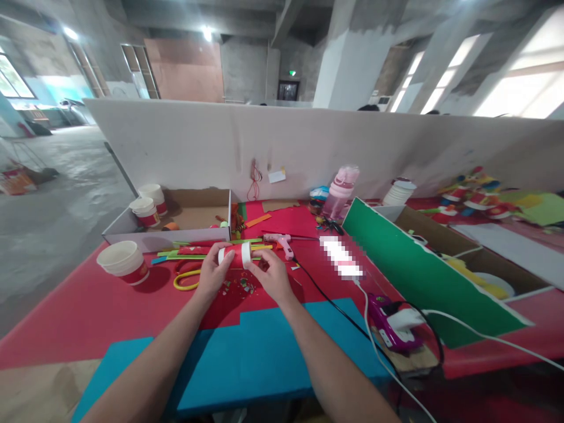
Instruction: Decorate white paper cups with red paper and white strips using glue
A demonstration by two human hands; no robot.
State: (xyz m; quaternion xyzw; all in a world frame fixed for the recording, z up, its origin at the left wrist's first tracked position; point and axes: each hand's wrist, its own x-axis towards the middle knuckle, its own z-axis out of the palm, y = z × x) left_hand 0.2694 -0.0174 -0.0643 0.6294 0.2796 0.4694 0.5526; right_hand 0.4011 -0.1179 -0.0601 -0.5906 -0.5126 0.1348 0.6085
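A white paper cup with a red band (235, 257) lies sideways between my hands, above the red table. My left hand (214, 271) is wrapped round its left end. The fingers and thumb of my right hand (269, 273) pinch at the white right end. Just behind the cup, a pink glue gun (281, 241) rests on the table. Yellow-handled scissors (187, 281) lie left of my left hand, partly under paper strips (185, 255). Small paper scraps (247, 286) are scattered below the cup.
Stacked paper cups (123, 262) stand at left, beside a cardboard box (194, 211) holding more cups. On the right are a green-sided box (423, 270), a purple power strip (392, 323) with trailing cables, and a pink bottle (341, 191). Blue sheets (264, 352) cover the front.
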